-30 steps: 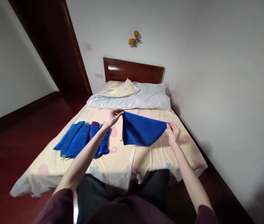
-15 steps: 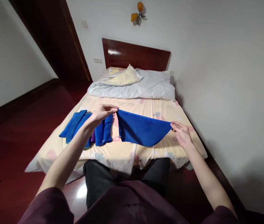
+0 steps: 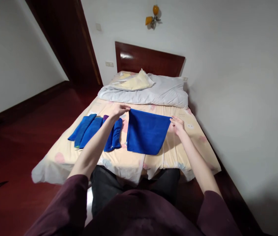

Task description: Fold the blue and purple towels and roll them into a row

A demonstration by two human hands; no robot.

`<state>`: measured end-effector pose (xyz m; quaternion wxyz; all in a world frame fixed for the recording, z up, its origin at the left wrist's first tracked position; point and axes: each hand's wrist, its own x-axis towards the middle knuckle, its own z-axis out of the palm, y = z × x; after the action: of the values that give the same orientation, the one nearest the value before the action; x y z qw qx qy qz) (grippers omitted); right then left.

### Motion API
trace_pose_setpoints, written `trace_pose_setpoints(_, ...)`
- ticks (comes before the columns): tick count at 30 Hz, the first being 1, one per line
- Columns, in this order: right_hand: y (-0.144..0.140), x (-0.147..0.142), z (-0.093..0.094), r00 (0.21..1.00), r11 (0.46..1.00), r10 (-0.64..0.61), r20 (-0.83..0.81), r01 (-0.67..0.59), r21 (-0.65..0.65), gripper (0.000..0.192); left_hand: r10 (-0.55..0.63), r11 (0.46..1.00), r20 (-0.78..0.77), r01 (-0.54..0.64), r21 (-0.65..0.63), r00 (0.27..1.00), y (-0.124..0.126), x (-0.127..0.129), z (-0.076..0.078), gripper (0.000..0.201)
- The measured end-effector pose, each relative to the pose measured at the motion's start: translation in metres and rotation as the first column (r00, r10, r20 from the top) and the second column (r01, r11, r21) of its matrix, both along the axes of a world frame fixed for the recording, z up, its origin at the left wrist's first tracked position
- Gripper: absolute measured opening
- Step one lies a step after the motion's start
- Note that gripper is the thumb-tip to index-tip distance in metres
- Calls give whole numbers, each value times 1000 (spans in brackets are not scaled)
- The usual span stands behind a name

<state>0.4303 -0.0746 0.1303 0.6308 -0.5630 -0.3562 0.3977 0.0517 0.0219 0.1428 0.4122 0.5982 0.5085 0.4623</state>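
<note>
- Head view: a person stands at the foot of a bed (image 3: 80,157), both arms extended over the mattress.
- Left hand (image 3: 119,110): fingers pinched shut on the far left corner of a blue cloth (image 3: 145,132).
- Right hand (image 3: 177,125): fingers closed on the far right corner of the same cloth.
- The two hands are held apart, with the far edge of the cloth stretched nearly straight between them.
- Blue cloth: its far edge is lifted by the hands; its near part reaches down to the yellow patterned sheet (image 3: 178,157) and ends in a rounded lower edge. It sits right of centre on the bed, near the foot.
- Row of folded cloths (image 3: 92,131): it lies flat on the sheet just to the left of the held cloth. Most pieces are blue; a purple piece (image 3: 105,117) shows at the far end, beside the left forearm. The left forearm crosses above this row.
- Pale grey duvet (image 3: 158,93): it is bunched across the head of the bed, with a yellow pillow (image 3: 134,83) on top of it.
- Dark wooden headboard (image 3: 151,62): it stands against the white wall, below a wall lamp (image 3: 152,18) with orange shades.
- Dark red floor (image 3: 13,157): it runs along the left side of the bed.
- Dark maroon sleeves (image 3: 65,203) cover both upper arms; the forearms are bare.
</note>
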Motion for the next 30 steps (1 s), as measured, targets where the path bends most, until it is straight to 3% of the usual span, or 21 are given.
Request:
trace_pose_setpoints(5,22,-4,-19,999,975,3,53,-15,221,47,71,956,-38,-57,289,997,8,-3,-9,46)
trace_pose_setpoints(7,17,-1,-38,998,963,13,62,-29,268,48,91,927,-75,-57,370,993,-4,-10,-24,43)
trace_pose_setpoints(9,6,2,-65,996,966,22,87,-44,253,47,118,920,-117,-64,387,986,-22,-16,-47,37)
trace_pose_setpoints(11,-11,3,-96,993,979,33,114,-55,196,45,135,926,-159,-67,373,978,-46,-20,-81,32)
trace_pose_setpoints(14,-47,-2,-147,991,993,49,124,-62,99,41,98,947,-220,-22,322,971,-88,-21,-144,31)
trace_pose_setpoints(18,-102,-9,-211,989,996,71,133,-64,-57,37,28,993,-278,6,119,960,-144,-22,-234,36)
trace_pose_setpoints(21,-135,-9,-249,977,955,159,143,-115,-275,37,-67,996,-268,49,-73,961,-177,-23,-281,40)
trace_pose_setpoints(24,-152,-7,-271,969,913,214,126,-153,-379,38,-118,965,-231,56,-257,966,-192,-22,-300,48)
trace_pose_setpoints(30,-146,-8,-282,989,891,89,121,-25,-452,39,-38,911,-294,-88,-404,955,-183,-15,-293,49)
